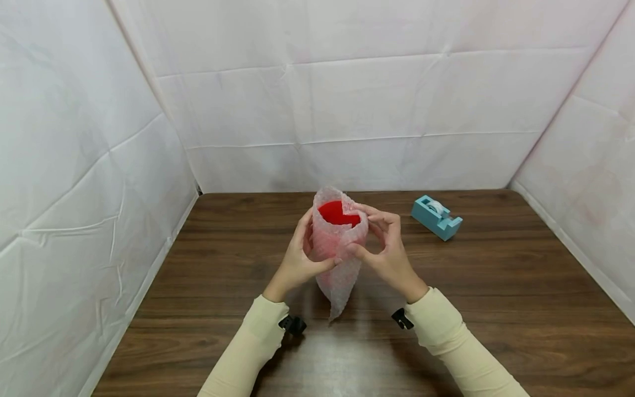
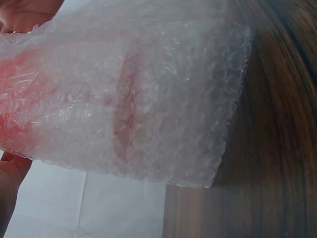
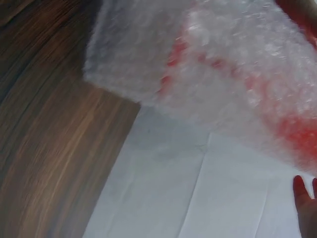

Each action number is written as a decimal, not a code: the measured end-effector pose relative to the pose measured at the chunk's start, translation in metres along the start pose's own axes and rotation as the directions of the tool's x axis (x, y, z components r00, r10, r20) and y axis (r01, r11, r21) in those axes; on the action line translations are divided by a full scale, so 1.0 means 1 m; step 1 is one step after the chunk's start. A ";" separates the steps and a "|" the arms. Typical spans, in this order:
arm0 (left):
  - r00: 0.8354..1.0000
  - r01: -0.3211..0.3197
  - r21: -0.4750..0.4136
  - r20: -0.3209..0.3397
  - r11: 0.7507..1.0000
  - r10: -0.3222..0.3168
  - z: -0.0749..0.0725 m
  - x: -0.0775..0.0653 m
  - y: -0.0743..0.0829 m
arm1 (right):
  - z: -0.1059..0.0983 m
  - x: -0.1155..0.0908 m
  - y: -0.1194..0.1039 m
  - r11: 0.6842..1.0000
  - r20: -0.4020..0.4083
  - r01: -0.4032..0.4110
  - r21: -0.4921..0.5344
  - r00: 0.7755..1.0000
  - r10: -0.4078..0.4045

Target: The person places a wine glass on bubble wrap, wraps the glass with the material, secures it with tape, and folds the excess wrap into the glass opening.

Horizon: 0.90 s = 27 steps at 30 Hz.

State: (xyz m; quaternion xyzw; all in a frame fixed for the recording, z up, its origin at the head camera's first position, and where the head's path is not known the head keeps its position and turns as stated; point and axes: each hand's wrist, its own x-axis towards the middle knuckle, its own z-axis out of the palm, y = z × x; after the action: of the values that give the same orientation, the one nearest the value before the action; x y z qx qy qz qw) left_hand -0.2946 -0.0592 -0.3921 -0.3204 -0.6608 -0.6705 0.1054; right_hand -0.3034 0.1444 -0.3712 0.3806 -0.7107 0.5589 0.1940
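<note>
A red, round-mouthed cup (image 1: 331, 212) stands inside a sleeve of clear bubble wrap (image 1: 341, 281), its red mouth showing at the top. The wrap tapers to a loose point toward the person. My left hand (image 1: 301, 259) grips the wrapped cup from the left, thumb across the front. On the other side my right hand (image 1: 389, 253) holds it too, fingers at the upper rim of the wrap and thumb on the front. Both wrist views show the loose wrap (image 2: 168, 99) reaching past the cup, which shows only as a red tint through the bubbles.
Behind and to the right, a light blue tape dispenser (image 1: 436, 218) with a roll of tape sits on the dark wooden table (image 1: 496, 286). White cloth walls (image 1: 367, 105) enclose the table at the back and both sides. A black wrist strap (image 1: 292, 325) shows by the left sleeve.
</note>
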 end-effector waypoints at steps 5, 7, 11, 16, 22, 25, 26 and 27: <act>1.000 -0.026 0.004 -0.009 1.000 0.026 -0.002 -0.002 -0.018 | -0.001 0.000 0.012 0.972 0.007 0.219 -0.087 0.976 -0.220; 0.999 -0.047 0.007 -0.008 0.999 0.047 -0.002 -0.003 -0.021 | -0.002 0.001 0.016 0.939 0.032 0.295 -0.177 0.955 -0.294; 0.997 -0.078 0.008 -0.006 0.997 0.078 -0.004 -0.004 -0.023 | -0.008 0.005 0.019 0.841 0.144 0.431 -0.326 0.902 -0.406; 0.997 -0.079 0.015 -0.007 0.997 0.079 -0.005 -0.005 -0.024 | -0.017 0.013 0.017 0.779 0.274 0.514 -0.359 0.856 -0.439; 0.998 -0.056 0.007 -0.009 0.998 0.056 -0.007 -0.005 -0.023 | -0.027 0.022 0.010 0.791 0.385 0.501 -0.351 0.848 -0.366; 0.998 -0.055 0.012 -0.009 0.998 0.055 -0.007 -0.006 -0.023 | -0.029 0.026 0.006 0.810 0.449 0.481 -0.336 0.837 -0.311; 0.998 -0.057 0.015 -0.010 0.998 0.057 -0.008 -0.006 -0.023 | -0.029 0.027 0.004 0.816 0.471 0.473 -0.334 0.833 -0.290; 0.998 -0.056 0.018 -0.009 0.998 0.056 -0.008 -0.007 -0.023 | -0.029 0.028 0.003 0.820 0.490 0.467 -0.332 0.828 -0.273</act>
State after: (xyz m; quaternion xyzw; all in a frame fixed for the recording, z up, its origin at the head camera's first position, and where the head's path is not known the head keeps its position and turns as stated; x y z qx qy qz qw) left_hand -0.3047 -0.0664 -0.4144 -0.3344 -0.6570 -0.6630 0.1303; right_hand -0.3281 0.1634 -0.3451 0.5719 -0.7520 0.2393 0.2239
